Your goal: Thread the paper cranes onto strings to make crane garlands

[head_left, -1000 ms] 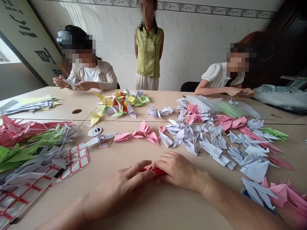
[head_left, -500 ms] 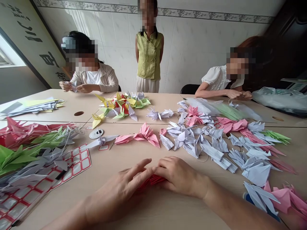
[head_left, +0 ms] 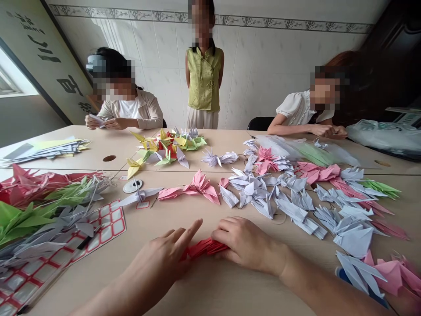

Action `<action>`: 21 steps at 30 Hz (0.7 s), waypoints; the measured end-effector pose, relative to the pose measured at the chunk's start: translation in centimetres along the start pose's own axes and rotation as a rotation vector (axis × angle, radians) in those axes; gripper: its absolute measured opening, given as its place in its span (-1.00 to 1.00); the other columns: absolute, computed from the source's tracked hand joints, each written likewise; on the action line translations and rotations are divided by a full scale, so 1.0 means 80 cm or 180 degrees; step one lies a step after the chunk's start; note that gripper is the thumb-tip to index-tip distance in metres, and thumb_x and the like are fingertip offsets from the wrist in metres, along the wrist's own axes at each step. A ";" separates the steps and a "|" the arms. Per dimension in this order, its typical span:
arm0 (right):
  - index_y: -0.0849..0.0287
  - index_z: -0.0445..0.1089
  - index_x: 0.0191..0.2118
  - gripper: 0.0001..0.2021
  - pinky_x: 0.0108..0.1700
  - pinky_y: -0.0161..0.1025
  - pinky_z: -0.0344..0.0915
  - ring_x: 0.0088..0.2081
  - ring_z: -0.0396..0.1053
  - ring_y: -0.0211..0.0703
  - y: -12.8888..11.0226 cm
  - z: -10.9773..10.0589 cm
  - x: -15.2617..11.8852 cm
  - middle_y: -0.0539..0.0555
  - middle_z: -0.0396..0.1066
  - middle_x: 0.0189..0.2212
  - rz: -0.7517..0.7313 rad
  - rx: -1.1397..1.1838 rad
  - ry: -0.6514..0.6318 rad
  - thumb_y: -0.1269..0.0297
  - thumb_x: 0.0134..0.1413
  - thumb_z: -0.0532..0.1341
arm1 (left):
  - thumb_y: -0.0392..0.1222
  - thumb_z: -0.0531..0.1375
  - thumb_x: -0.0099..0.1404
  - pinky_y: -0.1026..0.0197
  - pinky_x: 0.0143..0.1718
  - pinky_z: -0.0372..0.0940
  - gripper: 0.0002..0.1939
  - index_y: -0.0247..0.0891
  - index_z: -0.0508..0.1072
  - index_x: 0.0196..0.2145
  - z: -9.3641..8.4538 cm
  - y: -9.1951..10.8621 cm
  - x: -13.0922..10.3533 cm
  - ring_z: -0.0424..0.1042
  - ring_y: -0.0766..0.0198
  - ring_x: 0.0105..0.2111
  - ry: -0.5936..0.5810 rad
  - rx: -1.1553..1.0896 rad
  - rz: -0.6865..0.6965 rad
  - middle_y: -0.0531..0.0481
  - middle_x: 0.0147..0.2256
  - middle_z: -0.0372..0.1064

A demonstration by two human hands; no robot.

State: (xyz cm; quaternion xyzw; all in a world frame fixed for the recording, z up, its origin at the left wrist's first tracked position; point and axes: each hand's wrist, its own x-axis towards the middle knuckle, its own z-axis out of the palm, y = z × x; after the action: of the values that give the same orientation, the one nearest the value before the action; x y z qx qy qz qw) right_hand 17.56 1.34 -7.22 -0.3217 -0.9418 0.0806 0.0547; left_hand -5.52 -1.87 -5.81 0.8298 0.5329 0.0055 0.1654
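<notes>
Between my two hands a bundle of red folded paper (head_left: 205, 248) lies low over the table (head_left: 210, 289). My left hand (head_left: 164, 250) is at its left end, index finger stretched forward, thumb side hidden behind the paper; it seems to grip that end. Fingers of my right hand (head_left: 241, 241) are curled over the right end of the red paper. Ahead of them rest pink folded paper cranes (head_left: 199, 186) and a pale crane (head_left: 140, 195) beside a small white disc (head_left: 132, 186).
Strings of pale cranes (head_left: 253, 191) spread to the right. Pink and green cranes (head_left: 29, 215) and a red-gridded label sheet (head_left: 110, 221) lie left. Yellow cranes (head_left: 134, 164) and a paper stack (head_left: 49, 148) sit farther back. Two people sit and one stands across the table.
My left hand has shifted left, away from my right hand, and more of the red paper between them shows. The seated person at left has moved the paper in their hands slightly.
</notes>
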 end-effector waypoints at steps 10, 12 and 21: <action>0.14 0.41 -0.24 -0.78 -0.28 -0.23 0.19 -0.26 0.36 -0.11 0.001 0.001 0.000 0.03 0.43 -0.31 0.0018 -0.0027 -0.0007 0.09 0.11 0.26 | -0.46 0.17 0.09 0.12 0.03 0.32 -0.01 0.13 -0.20 0.32 0.022 -0.016 -0.003 0.28 0.04 0.15 0.0475 -0.0317 0.0354 -0.07 0.34 -0.11; 0.14 0.40 -0.25 -0.77 -0.28 -0.24 0.19 -0.26 0.36 -0.12 0.001 0.000 0.000 0.03 0.42 -0.31 0.0020 -0.0017 -0.0004 0.09 0.10 0.26 | -0.35 0.25 0.09 0.03 -0.04 0.37 -0.02 0.09 -0.16 0.33 0.014 -0.013 -0.005 0.29 -0.09 0.13 0.0505 0.0054 0.0204 -0.16 0.33 -0.08; 0.13 0.40 -0.23 -0.80 -0.27 -0.25 0.20 -0.25 0.36 -0.12 0.001 0.002 -0.001 0.03 0.43 -0.30 0.0034 0.0061 -0.0017 0.12 0.14 0.24 | -0.33 0.16 0.20 0.00 -0.24 0.40 -0.16 -0.10 -0.15 0.34 -0.014 0.004 -0.008 0.49 -0.04 -0.17 -0.0310 0.0434 -0.0208 -0.14 -0.12 0.46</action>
State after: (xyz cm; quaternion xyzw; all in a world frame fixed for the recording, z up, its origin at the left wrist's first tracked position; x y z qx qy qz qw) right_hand 17.67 1.36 -7.39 -0.3259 -0.9394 0.0907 0.0549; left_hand -5.71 -2.27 -4.52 0.8206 0.5502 -0.0765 0.1343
